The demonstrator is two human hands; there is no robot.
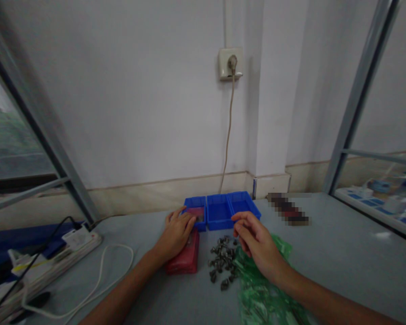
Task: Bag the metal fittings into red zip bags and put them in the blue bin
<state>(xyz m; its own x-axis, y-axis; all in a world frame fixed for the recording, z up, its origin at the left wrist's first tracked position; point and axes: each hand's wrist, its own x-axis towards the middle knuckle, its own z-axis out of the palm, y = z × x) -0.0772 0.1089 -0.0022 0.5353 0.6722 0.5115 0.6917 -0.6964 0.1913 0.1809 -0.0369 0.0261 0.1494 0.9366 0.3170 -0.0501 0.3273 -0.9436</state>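
— Grey little metal pieces (222, 264) are lying in a heap on the table (341, 266), near the back edge. Are you seeing them?

— Yes. They are sitting between the two hands. What is the right hand (257, 243) doing?

— It is hovering just beside the heap, on its right side. Its fingertips (238, 225) are pinching close together over the far end of the heap. Something tiny may be sitting between them, but it is too small to tell.

— And what is lying under that hand?

— A green plastic bag (262, 293) is lying under the wrist, touching the heap.

— What is the left hand (176, 232) doing?

— It is resting palm down on a red box (184, 259). Its fingers (186, 220) are spreading flat and reaching over the rim of the left blue tray (196, 201). They are not holding anything that I can see. The heap is lying just to the right of the red box, apart from these fingers.

— How many blue trays are sitting there?

— Three, side by side, right at the back edge of the table, by the wall. The left one is holding something reddish. The middle blue tray (219, 212) and the right blue tray (245, 205) are looking bare inside.

— What else is lying around?

— A white power strip (77, 239) with a white cord (101, 280) is lying by the left edge. A plug is sitting in the wall socket (230, 64).
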